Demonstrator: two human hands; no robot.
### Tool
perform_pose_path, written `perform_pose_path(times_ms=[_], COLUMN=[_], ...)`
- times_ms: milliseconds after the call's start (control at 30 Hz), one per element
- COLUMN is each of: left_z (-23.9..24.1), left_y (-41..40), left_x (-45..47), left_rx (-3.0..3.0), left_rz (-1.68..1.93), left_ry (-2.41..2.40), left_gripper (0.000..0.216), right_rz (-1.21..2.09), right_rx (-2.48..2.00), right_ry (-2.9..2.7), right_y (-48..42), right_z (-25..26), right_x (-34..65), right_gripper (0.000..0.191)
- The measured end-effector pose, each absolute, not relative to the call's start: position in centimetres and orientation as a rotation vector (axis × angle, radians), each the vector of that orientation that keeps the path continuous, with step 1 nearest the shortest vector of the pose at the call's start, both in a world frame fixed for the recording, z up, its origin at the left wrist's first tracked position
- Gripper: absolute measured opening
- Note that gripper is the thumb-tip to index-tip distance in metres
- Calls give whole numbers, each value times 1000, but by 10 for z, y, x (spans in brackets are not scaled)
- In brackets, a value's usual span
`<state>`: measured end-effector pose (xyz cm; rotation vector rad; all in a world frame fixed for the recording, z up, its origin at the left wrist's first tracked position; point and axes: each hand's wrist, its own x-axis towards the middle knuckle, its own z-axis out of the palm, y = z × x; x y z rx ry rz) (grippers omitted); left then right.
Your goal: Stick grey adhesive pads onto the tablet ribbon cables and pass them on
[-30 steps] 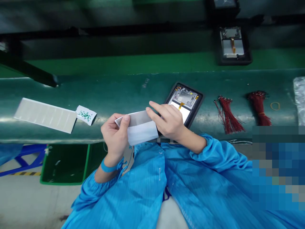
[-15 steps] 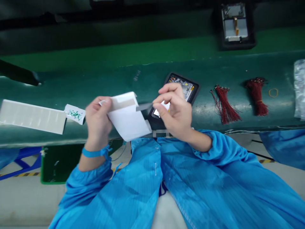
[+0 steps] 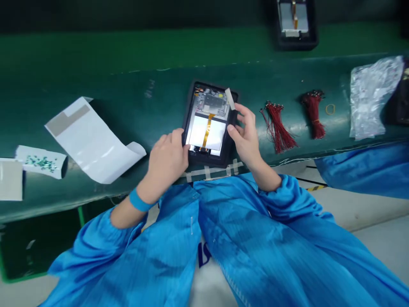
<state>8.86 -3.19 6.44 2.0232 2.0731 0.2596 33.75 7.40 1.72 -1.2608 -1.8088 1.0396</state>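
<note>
An opened tablet [image 3: 216, 137] lies in a black tray [image 3: 212, 161] on the bench, its circuit board, silvery battery and amber ribbon cable showing. My left hand [image 3: 169, 160] is closed on the left edge of the tray. At the right edge, my right hand [image 3: 246, 134] grips with thumb and curled fingers. A short pale grey adhesive strip [image 3: 229, 99] touches my right index fingertip and sticks up over the tablet's upper right corner. To the left, the white backing sheet [image 3: 99, 143] with a grey band lies on the bench, its lower right corner curling up.
Two bundles of dark red wires [image 3: 279, 127] and a rubber band [image 3: 330, 109] lie right, near a silvery bag [image 3: 367, 98]. Left are a paper with green bits [image 3: 43, 162] and a pale panel [image 3: 10, 179]. Another opened device [image 3: 294, 25] sits at the back.
My left hand has let go of the white sheet, now on the bench, and moved to the tray. The strip has come off the sheet with my right hand. The tray has turned straighter.
</note>
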Motion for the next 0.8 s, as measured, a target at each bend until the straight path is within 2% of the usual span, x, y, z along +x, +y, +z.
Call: perform_pose_path(times_ms=[100, 200, 367, 800], left_z=[45, 34, 28, 25], left_y=[-39, -50, -54, -55], left_x=[116, 118, 117, 115], left_rx=[1954, 1895, 1770, 1748], left_rz=[326, 498, 632, 686], left_ry=[2059, 2047, 2036, 2017], left_gripper=[43, 41, 46, 45], right_rz=[975, 903, 1377, 1323], right_rx=[-1173, -1167, -1232, -1388], right_ry=[-1873, -1924, -1919, -1994], right_y=[97, 97, 53, 37], right_z=[24, 45, 63, 54], right_x=[338, 346, 343, 320], right_gripper=[56, 44, 19, 10])
